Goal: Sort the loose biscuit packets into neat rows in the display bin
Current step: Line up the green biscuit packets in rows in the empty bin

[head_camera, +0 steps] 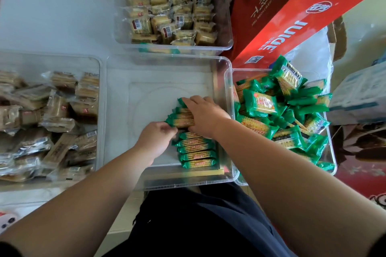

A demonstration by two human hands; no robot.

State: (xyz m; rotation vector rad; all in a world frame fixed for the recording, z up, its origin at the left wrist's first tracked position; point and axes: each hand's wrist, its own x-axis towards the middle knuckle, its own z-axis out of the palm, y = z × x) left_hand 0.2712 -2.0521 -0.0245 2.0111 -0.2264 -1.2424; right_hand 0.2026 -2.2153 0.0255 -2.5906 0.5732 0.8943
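left hand (155,137): fingers pinched on packet bunch (181,120) end
right hand (203,115): fingers curled over same bunch
risk: splays on release, knocks standing row (196,153) crooked
cause: no far-side prop in display bin (167,181)

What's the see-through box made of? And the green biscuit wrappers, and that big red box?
The see-through box looks like hard clear plastic: you can see straight through its glossy walls. The green packets seem to be thin shiny plastic film with crimped ends. The red box is probably printed cardboard, flat-sided and slightly glossy.
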